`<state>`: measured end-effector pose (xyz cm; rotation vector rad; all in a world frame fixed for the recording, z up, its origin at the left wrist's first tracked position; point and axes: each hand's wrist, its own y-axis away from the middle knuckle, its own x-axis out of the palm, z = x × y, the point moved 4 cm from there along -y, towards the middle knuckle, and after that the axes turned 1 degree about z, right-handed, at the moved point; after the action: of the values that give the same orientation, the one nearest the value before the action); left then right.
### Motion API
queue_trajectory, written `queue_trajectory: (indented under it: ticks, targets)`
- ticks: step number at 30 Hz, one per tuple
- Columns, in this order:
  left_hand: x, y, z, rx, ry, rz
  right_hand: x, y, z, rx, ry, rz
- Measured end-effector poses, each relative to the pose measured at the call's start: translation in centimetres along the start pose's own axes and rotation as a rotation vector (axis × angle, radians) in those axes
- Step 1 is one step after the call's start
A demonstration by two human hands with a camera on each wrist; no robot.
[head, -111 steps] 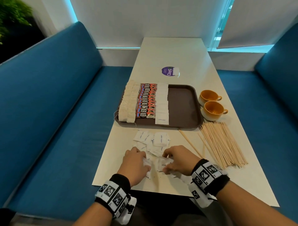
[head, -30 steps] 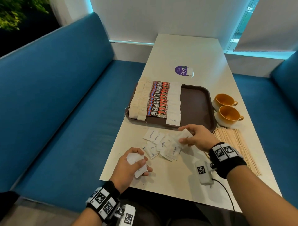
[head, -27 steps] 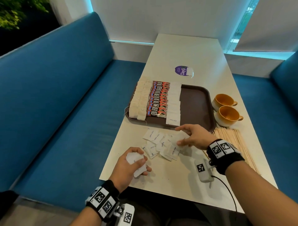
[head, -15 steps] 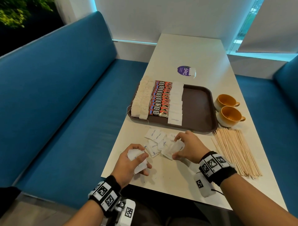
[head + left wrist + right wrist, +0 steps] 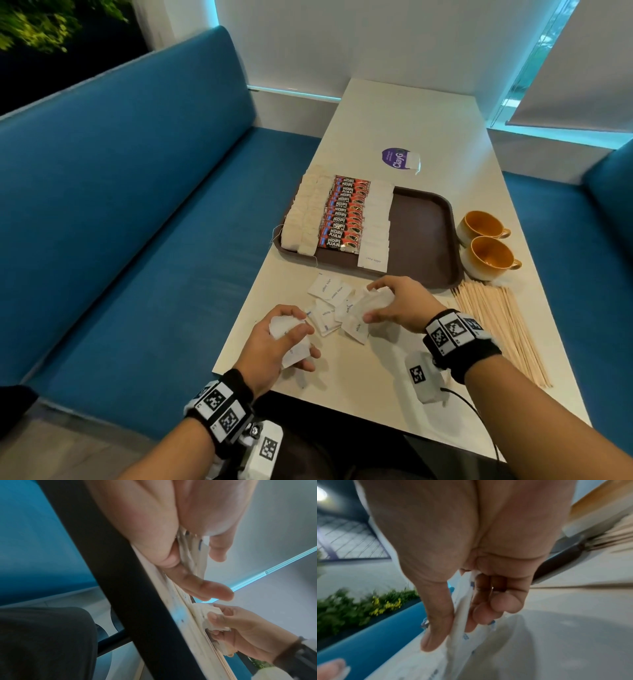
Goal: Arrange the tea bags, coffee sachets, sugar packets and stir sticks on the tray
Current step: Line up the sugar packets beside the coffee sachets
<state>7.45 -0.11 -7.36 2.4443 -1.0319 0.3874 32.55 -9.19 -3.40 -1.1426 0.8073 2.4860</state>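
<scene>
right hand (image 5: 399, 303) drawn back, likelier fuller sugar packets (image 5: 371, 303)

Even, cool daylight is entering from the windows beyond the far end of the desk (image 5: 394, 113), with cyan glow edging the blinds. Hands are casting soft shadows on the near desk edge. Wide-angle distortion is bending the head view's margins. Both wrist views are showing motion blur and out-of-focus palms.
</scene>
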Motion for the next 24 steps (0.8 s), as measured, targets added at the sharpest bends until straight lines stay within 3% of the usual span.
queue_trajectory:
  ticks: [4,11,17,22,24]
  targets:
    - [-0.5,-0.2,0.1,-0.034,0.087,0.036,0.8,-0.8,1.1,0.017,0.116,0.015]
    - [0.3,-0.6,-0.1,-0.173,0.179,0.108,1.0,0.0,0.8,0.039,0.081,-0.002]
    - [2.1,-0.8,1.0,-0.274,0.254,0.184,-0.8,2.9,1.9,0.003,-0.253,-0.012]
    - [2.2,-1.5,1.6,-0.361,0.307,0.283,2.7,5.7,7.1,-0.15,-0.379,0.224]
    - [2.1,-1.6,1.7,-0.381,0.32,0.299,4.2,5.7,8.4,-0.179,-0.392,0.245]
